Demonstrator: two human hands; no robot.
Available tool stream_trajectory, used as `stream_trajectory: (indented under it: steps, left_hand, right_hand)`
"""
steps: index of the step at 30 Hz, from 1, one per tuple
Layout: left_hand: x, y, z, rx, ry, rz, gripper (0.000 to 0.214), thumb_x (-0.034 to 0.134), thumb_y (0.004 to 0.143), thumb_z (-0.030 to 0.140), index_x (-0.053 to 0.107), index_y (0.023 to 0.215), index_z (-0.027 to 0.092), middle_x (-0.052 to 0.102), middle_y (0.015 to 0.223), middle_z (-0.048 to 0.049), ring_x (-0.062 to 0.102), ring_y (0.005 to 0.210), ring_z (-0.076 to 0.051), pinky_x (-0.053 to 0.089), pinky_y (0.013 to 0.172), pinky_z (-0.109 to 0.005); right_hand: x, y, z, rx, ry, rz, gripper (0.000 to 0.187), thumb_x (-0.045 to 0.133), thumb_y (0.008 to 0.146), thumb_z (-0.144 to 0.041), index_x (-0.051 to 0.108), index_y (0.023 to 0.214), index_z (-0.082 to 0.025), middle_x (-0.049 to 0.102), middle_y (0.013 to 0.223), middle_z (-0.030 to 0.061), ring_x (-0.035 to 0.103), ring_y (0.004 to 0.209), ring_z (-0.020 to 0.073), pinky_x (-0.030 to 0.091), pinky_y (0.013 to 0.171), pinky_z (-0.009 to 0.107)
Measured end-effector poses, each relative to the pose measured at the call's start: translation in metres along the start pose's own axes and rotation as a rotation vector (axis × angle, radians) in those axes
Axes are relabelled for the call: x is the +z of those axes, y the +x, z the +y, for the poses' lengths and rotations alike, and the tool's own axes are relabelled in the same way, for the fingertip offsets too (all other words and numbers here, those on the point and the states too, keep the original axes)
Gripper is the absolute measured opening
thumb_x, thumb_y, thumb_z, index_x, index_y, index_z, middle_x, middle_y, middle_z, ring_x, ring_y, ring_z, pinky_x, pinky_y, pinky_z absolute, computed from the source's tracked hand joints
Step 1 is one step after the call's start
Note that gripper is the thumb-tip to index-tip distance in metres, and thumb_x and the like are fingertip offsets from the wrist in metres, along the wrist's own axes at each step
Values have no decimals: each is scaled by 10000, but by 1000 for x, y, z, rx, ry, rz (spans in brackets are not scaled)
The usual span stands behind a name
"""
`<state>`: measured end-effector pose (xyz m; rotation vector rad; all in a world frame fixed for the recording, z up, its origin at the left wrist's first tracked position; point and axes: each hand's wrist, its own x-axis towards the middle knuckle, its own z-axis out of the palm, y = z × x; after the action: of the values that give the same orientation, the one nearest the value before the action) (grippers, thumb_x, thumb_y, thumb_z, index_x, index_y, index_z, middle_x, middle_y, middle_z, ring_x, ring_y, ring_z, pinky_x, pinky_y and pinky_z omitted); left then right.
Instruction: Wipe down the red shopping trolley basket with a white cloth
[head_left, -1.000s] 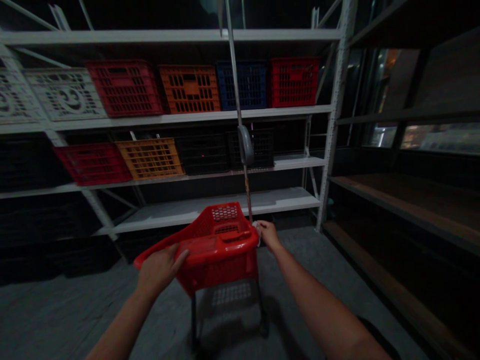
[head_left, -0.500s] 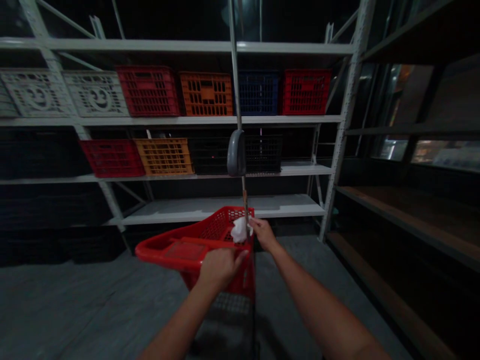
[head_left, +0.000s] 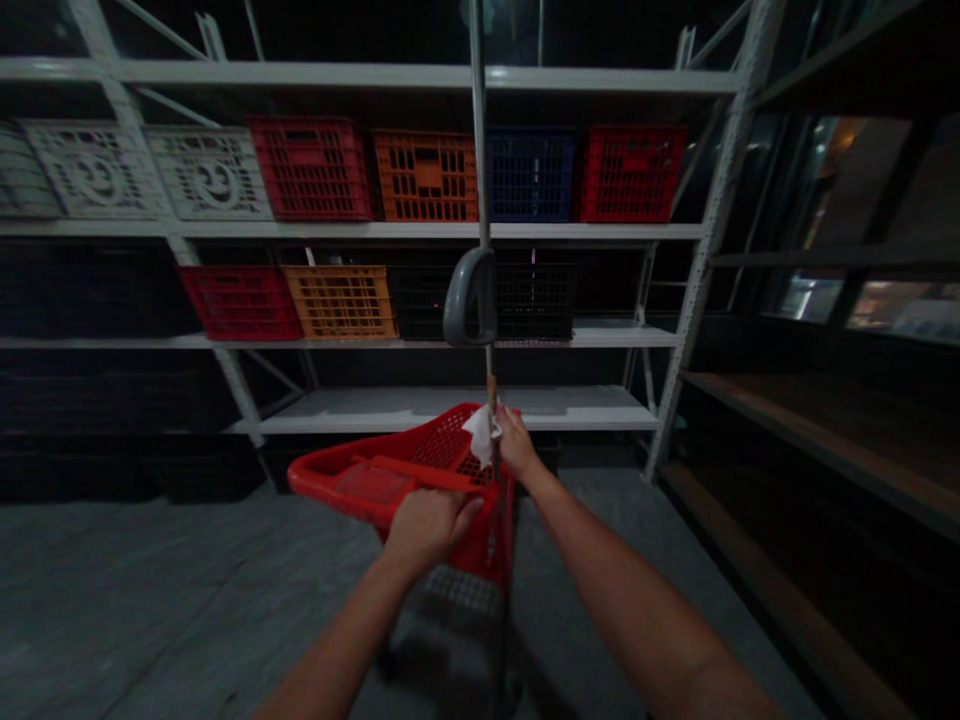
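Note:
A red plastic basket cart [head_left: 352,483] stands on the floor in front of me. My left hand [head_left: 427,522] is closed over its near rim. My right hand [head_left: 514,443] holds a white cloth [head_left: 479,434] pressed against a thin metal pole [head_left: 480,150] that rises from the cart's right side. A grey loop handle [head_left: 470,298] sits on that pole above my hands.
White metal shelving [head_left: 420,231] runs across the back with red, orange, blue, white and black crates. A dark wooden-decked rack [head_left: 825,420] lines the right side. The floor [head_left: 150,600] is grey concrete.
My left hand moved from the cart's left front to its near rim by the pole. My right hand brought the white cloth up onto the pole. The cart turned left.

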<state>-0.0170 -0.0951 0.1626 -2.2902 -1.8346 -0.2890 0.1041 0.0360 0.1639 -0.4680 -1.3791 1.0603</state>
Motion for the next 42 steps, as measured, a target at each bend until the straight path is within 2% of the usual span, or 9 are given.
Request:
stream_trajectory:
  steps: [3, 6, 14, 20, 24, 29, 33, 38, 42]
  left_hand:
    - [-2, -2, -9, 20, -6, -2, 610, 126, 853, 522, 639, 826, 194, 676, 780, -78, 615, 745, -190, 364, 622, -281]
    - [-3, -4, -15, 30, -11, 8, 597, 138, 859, 503, 639, 790, 185, 673, 755, -78, 612, 723, -179, 359, 617, -276]
    - [2, 3, -23, 73, -35, 63, 581, 153, 865, 485, 635, 755, 180, 671, 733, -69, 591, 685, -162, 340, 605, -272]
    - [4, 8, -32, 95, -39, 61, 571, 166, 869, 474, 628, 718, 174, 666, 709, -70, 573, 657, -148, 336, 607, -265]
    - [6, 12, -32, 110, -35, 64, 535, 196, 868, 452, 622, 702, 173, 653, 677, -60, 564, 631, -141, 325, 581, -260]
    - [9, 19, -26, 102, -5, 70, 522, 212, 861, 441, 627, 698, 171, 640, 647, -61, 564, 605, -152, 318, 555, -268]
    - [10, 21, -21, 99, -11, 73, 506, 219, 857, 434, 631, 715, 177, 642, 657, -64, 572, 623, -162, 320, 553, -272]
    - [10, 20, -19, 94, -14, 74, 496, 219, 858, 427, 635, 744, 183, 658, 707, -70, 583, 669, -167, 339, 589, -273]
    - [11, 19, -18, 85, -6, 66, 509, 207, 860, 433, 636, 747, 184, 662, 708, -71, 584, 669, -164, 342, 598, -270]
  right_hand:
    - [-12, -36, 27, -70, -213, -101, 316, 414, 836, -446, 562, 923, -181, 572, 747, 11, 521, 673, 125, 402, 616, 223]
    - [-14, -49, 29, -109, -383, -209, 253, 400, 854, -383, 550, 865, -180, 526, 645, -10, 481, 576, 117, 372, 552, 219]
    - [28, 0, -36, -159, -340, 80, 409, 300, 878, -471, 487, 1108, -189, 603, 936, 52, 546, 911, 171, 419, 780, 250]
    - [3, -61, 6, -95, -220, 58, 470, 353, 865, -419, 464, 1239, -156, 490, 1268, 80, 417, 1195, 194, 329, 993, 320]
    - [-16, -77, 21, -83, -257, -18, 439, 483, 805, -313, 507, 1215, -158, 549, 1210, 75, 488, 1130, 208, 362, 971, 332]
    - [-7, -31, -19, -115, -245, 148, 417, 577, 730, -300, 584, 1120, -151, 647, 1043, 65, 584, 948, 209, 441, 863, 329]
    - [-1, -11, -40, -147, -183, 145, 389, 622, 684, -299, 605, 1049, -167, 663, 974, 43, 608, 830, 181, 476, 753, 279]
    - [-20, -49, -2, -15, -451, 128, 256, 659, 630, -314, 657, 842, -170, 675, 747, 22, 590, 658, 170, 464, 626, 256]
    - [-23, -56, 7, 39, -442, 117, 234, 666, 620, -294, 663, 806, -152, 676, 748, 32, 588, 643, 171, 464, 626, 267]
